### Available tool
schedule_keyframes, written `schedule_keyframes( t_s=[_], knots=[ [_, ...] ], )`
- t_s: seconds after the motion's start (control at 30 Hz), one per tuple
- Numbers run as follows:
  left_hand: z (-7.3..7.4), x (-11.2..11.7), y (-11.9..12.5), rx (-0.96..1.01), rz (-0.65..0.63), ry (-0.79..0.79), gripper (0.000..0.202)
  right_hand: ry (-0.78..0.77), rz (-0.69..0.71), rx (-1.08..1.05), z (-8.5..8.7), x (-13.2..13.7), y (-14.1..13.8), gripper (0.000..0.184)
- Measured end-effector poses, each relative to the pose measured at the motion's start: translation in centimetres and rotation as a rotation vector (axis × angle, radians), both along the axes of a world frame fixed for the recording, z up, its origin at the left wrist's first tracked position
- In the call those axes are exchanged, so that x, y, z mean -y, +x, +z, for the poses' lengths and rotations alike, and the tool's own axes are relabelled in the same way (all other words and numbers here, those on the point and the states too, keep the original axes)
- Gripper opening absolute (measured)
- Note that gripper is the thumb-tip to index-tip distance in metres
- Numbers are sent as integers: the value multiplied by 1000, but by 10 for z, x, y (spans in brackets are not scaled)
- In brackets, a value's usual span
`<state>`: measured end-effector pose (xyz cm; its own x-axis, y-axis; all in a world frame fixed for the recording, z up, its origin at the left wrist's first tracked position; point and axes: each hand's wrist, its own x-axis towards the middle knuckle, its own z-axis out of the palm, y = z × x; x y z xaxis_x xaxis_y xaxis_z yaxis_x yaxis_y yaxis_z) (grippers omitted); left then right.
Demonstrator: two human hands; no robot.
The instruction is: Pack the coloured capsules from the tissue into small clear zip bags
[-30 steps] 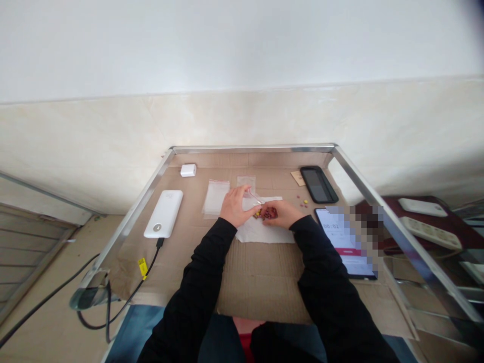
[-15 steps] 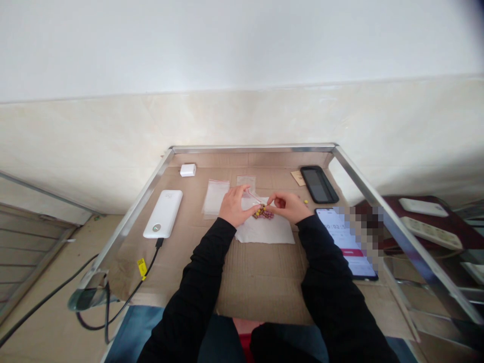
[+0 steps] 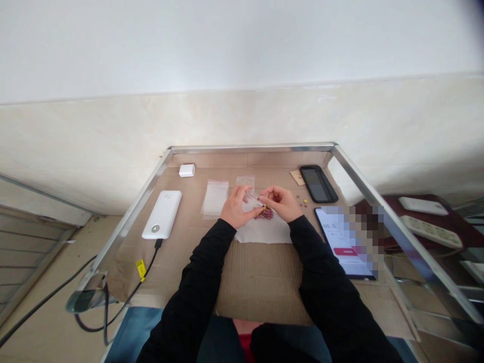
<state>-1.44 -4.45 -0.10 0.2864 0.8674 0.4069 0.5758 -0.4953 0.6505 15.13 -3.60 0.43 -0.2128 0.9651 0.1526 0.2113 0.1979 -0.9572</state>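
Between the thumb and fingers of my left hand (image 3: 238, 205) is a small clear zip bag (image 3: 251, 194) with a red line along its top. My right hand (image 3: 279, 201) is pinched closed at the mouth of this bag; whatever is in its fingertips is too small to make out. Just below both hands, a heap of small purple and yellow bead-like pieces (image 3: 266, 214) lies on a white sheet of paper (image 3: 263, 234). A few loose pieces (image 3: 305, 201) lie on the cardboard right of my right hand.
A stack of clear zip bags (image 3: 216, 197) lies left of my hands, and another bag (image 3: 245, 180) behind them. A white power bank (image 3: 162, 214) with a black cable and a white charger (image 3: 187, 170) are left; a black phone case (image 3: 318, 183) and a lit phone (image 3: 342, 237) are right.
My right hand has moved up and left from the heap to the bag's mouth. More loose pieces now show on the cardboard at the right.
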Motion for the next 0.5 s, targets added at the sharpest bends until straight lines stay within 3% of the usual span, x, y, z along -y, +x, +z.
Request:
schedule_keyframes(
  t_s=[0.27,0.5],
  knots=[
    [-1,-1,0,24,11,-17,56,-65,115,68,0,4,-1,33],
    [-5,-3,0,115,3,-50,59,-53,113,104,-5,2,1,29]
  ],
)
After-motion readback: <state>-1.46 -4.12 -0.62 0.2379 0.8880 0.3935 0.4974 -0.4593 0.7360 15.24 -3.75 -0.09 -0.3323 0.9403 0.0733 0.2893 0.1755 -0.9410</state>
